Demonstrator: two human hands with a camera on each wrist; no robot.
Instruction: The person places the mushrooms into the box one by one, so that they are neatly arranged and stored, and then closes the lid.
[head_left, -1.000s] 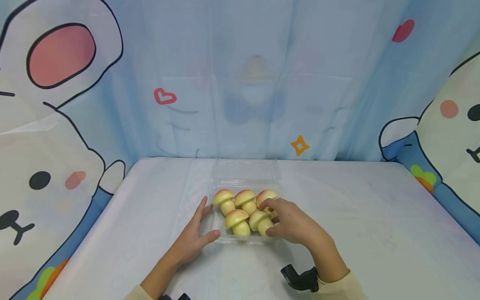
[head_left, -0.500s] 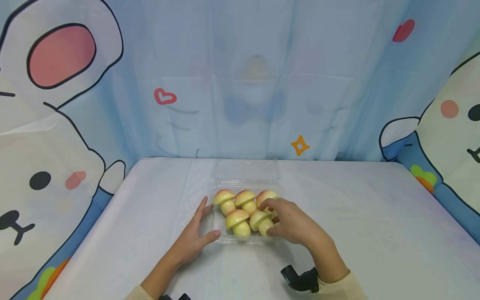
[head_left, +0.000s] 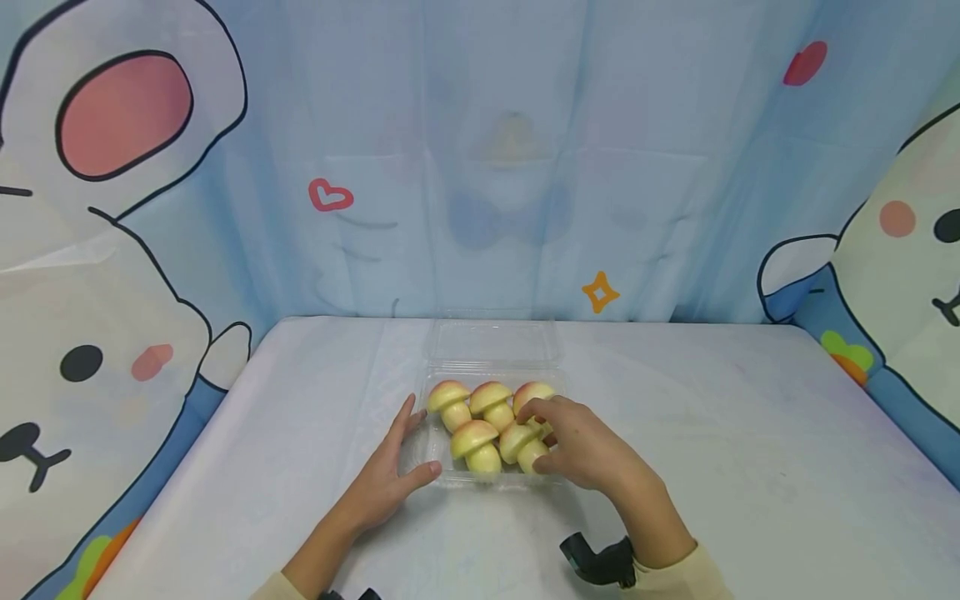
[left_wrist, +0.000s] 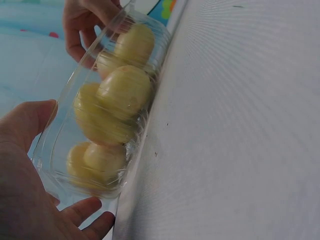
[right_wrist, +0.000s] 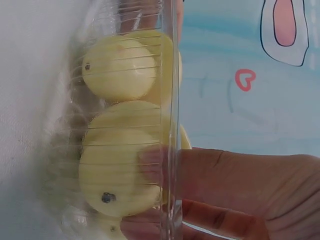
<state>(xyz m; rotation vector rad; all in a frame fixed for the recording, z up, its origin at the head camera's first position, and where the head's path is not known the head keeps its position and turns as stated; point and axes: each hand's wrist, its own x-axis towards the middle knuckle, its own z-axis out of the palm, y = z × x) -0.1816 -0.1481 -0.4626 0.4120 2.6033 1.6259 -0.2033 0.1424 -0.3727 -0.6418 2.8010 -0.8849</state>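
A clear plastic clamshell box [head_left: 515, 482] sits on the table, its front wall towards me. Inside lie several yellow mushroom-shaped pieces with reddish caps, such as the front-left mushroom [head_left: 475, 446] and the back-left mushroom [head_left: 450, 404]. My right hand [head_left: 585, 446] reaches into the right side and grips the front-right mushroom [head_left: 531, 454]; in the right wrist view its thumb [right_wrist: 152, 160] shows through the ribbed wall against that piece. My left hand [head_left: 384, 483] is at the box's left end, fingers fairly straight and thumb by the front corner, as the left wrist view also shows.
The box's transparent lid [head_left: 491, 340] lies folded back at the table's far edge. A white cloth covers the table [head_left: 720, 433]. Behind hangs a blue cartoon curtain [head_left: 480, 208]. A black wrist-mounted device [head_left: 600, 560] is on the right forearm.
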